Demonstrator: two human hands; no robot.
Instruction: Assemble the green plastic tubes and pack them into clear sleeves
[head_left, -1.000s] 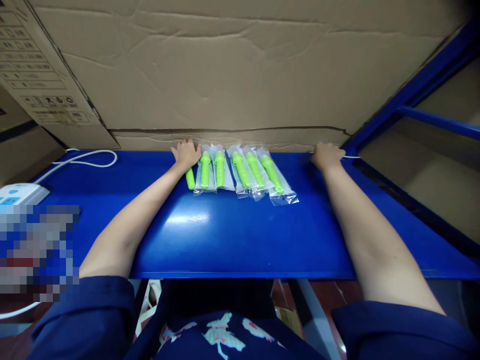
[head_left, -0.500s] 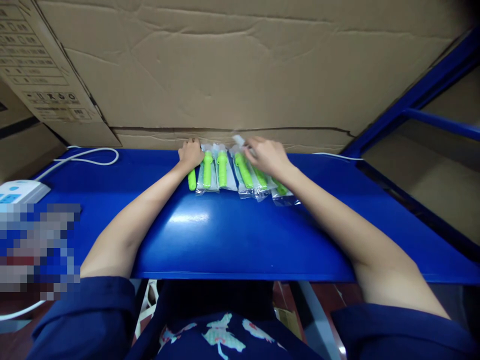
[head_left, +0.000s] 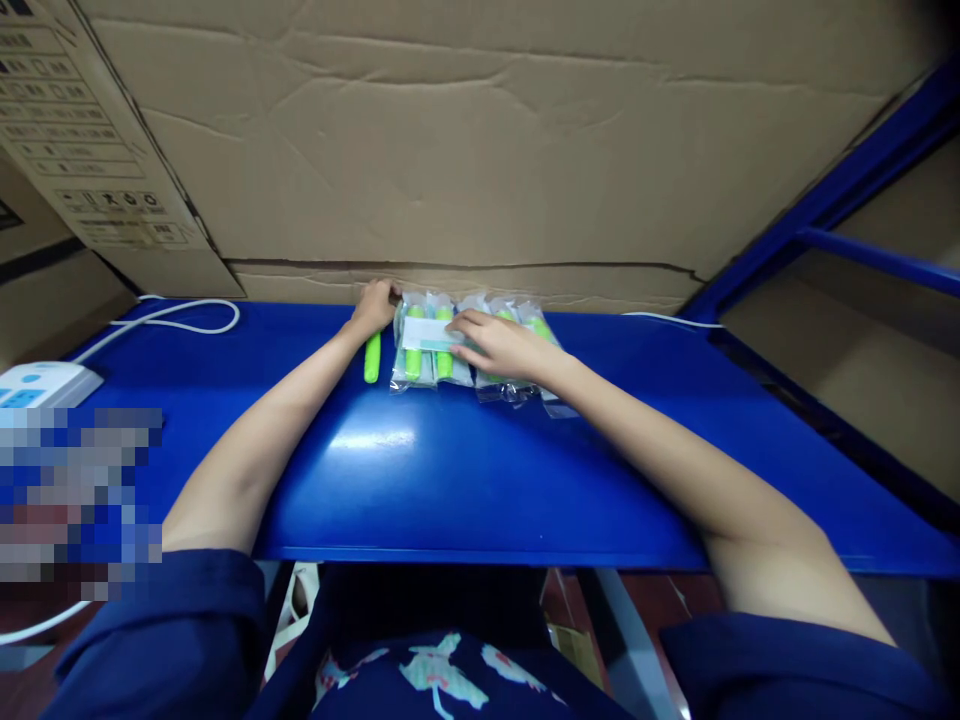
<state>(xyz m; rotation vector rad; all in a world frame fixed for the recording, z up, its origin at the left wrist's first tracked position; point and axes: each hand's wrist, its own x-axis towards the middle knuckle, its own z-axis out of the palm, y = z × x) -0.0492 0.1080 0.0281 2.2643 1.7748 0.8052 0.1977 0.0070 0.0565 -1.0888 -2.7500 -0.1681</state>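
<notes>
Several green pen-like items in clear plastic bags (head_left: pixel 420 352) lie in a row at the back of the blue table (head_left: pixel 465 470). One bare green item (head_left: pixel 372 357) lies to their left. My left hand (head_left: pixel 375 304) rests with curled fingers on the top end of that bare item. My right hand (head_left: pixel 501 345) lies over the middle bags and holds a small clear bag (head_left: pixel 429 333) sideways across the left ones, fingers closed on it.
A large cardboard box (head_left: pixel 480 140) stands directly behind the row. A white power strip (head_left: pixel 41 383) and its white cable (head_left: pixel 180 315) sit at the left. A blue shelf frame (head_left: pixel 840 200) rises on the right. The near table edge runs across the bottom.
My right hand came from the far right over to the bags, bringing a small clear bag now held across the left bags. The left hand stayed by the bare green item.
</notes>
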